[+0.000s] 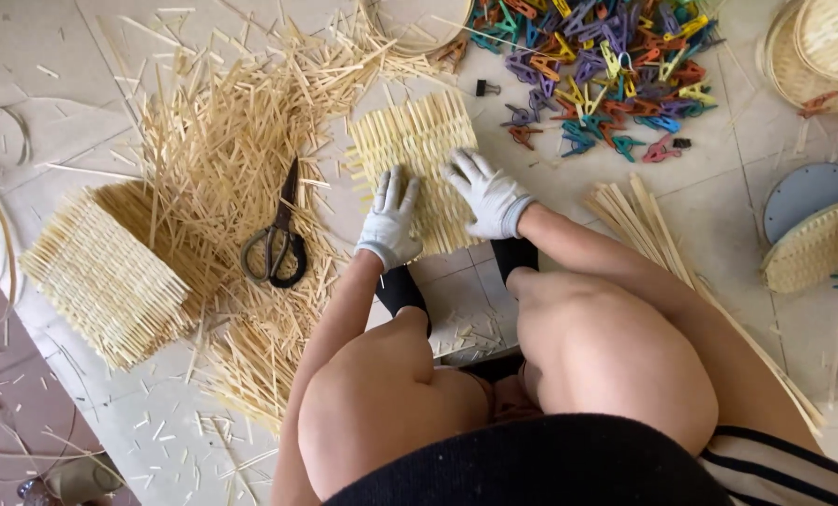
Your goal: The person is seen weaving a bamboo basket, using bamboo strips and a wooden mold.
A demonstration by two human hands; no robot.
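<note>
We see both gloved hands pressed on a small woven bamboo mat (419, 159) lying flat on the tiled floor (719, 215), just above the centre of the frame. The left hand (391, 217) rests on the mat's lower left part, fingers spread and extended, gripping nothing. The right hand (487, 192) lies on the mat's right edge, fingers likewise flat and released, palm down.

We judge the mat to be light, thin and moderately stiff along its slats, yet flexible across the weave. Loose slat ends project from its edges; these look brittle and could splinter or slip out if pulled. We would take hold at the woven body, near two opposite edges, not by the free ends.

Surrounding items:
- A pair of scissors (276, 239) lies left of the mat, on a heap of bamboo offcuts (222, 141).
- A second, larger woven panel (110, 272) sits at the left of the frame.
- A pile of coloured plastic clips (606, 66) occupies the upper right.
- A bundle of bamboo strips (644, 234) lies right of the right forearm.
- Round woven trays (813, 47) stand at the far right edge.
</note>
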